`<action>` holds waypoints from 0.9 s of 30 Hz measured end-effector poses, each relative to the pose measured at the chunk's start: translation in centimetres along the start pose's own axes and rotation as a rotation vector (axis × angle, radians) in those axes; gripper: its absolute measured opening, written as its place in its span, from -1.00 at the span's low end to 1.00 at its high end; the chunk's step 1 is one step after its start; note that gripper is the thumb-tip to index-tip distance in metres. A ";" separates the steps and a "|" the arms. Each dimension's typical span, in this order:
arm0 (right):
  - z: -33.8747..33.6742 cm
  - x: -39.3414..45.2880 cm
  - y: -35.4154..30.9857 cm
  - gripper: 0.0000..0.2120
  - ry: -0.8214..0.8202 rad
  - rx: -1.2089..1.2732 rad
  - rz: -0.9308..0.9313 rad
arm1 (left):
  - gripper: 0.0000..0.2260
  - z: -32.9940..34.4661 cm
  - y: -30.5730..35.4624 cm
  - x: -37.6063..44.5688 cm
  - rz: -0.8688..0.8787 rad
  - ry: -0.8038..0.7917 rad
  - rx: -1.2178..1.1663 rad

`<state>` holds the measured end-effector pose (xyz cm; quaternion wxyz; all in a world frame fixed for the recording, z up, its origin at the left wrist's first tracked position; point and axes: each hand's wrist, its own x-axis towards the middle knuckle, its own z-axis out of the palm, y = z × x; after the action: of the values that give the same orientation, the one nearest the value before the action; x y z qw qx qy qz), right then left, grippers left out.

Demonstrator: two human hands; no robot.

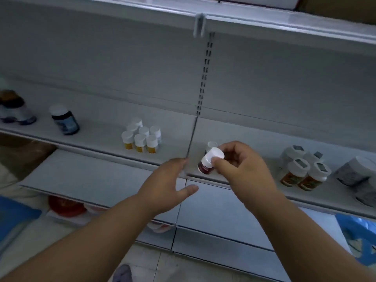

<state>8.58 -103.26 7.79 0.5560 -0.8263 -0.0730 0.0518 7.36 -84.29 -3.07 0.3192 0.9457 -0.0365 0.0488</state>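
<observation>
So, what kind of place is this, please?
Probably a pharmacy or shop aisle: white slotted shelving, clusters of white-capped pill bottles, and the right hand holding one small red-labelled bottle.

The single view came from a wide-angle camera worn on the person's head. It faced forward and tilted down at the pale grey metal shelf (97,119), near enough that both forearms ran in from 6 o'clock. The small dark red plastic bottle with a white cap (209,162) lay just off its middle toward 4 o'clock. The beige tiled floor (150,261) showed at 6 o'clock, and the white upper shelf edge (264,23) at 12 o'clock.
</observation>
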 end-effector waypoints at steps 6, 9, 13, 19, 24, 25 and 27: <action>9.4 -1.3 -3.8 -0.73 -0.400 -0.328 -0.334 | -0.38 -6.6 -3.7 -10.7 -0.216 0.252 -0.051; 16.7 -2.5 -6.0 -0.77 -0.560 -0.384 -0.484 | -0.36 -10.6 -7.2 -15.9 -0.339 0.339 0.018; 27.8 -4.3 -8.9 -0.78 -0.756 -0.399 -0.603 | -0.39 -15.2 -13.1 -22.6 -0.475 0.406 0.097; 44.5 -8.5 -13.7 -0.75 -0.930 -0.366 -0.721 | -0.45 -22.6 -22.5 -32.7 -0.696 0.496 0.135; 54.9 -9.6 -16.5 -0.78 -1.043 -0.386 -0.762 | -0.40 -27.5 -29.1 -37.3 -0.831 0.479 0.125; 56.7 -9.4 -16.9 -0.78 -1.057 -0.390 -0.770 | -0.41 -28.2 -30.5 -37.6 -0.840 0.479 0.125; 60.5 -8.3 -17.6 -0.80 -1.080 -0.399 -0.791 | -0.42 -29.5 -33.5 -37.6 -0.861 0.489 0.116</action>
<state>-10.81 -43.06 1.37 0.2565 -0.6827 -0.6428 0.2343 -28.65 -38.33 -4.19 0.2563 0.8521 0.4359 0.1348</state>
